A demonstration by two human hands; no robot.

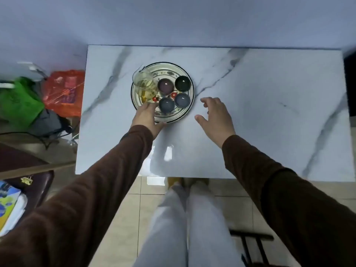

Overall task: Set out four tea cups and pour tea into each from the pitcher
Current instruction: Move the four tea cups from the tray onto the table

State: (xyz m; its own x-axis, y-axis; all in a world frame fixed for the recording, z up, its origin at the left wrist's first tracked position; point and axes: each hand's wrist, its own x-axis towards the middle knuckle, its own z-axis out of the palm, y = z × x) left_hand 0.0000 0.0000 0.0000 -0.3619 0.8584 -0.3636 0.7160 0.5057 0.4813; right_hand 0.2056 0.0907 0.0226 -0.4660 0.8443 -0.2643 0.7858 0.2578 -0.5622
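Note:
A round patterned plate (185, 110) sits on the white marble table (250, 93). On it stand a glass pitcher (143, 84) holding yellow tea at the left, and several small cups: a purple one (166, 85), a dark green one (182, 83), and two grey-blue ones (166, 104) (182, 100). My left hand (147, 117) rests on the plate's near-left rim, fingertips touching the pitcher's base; whether it grips is unclear. My right hand (216, 115) hovers over the table just right of the plate, fingers spread, holding nothing.
Green (17, 99) and orange (64, 91) plastic bags lie on the floor left of the table. A dark stool (28, 187) with papers stands at the lower left. A black metal frame (252, 245) is on the tiled floor near my legs.

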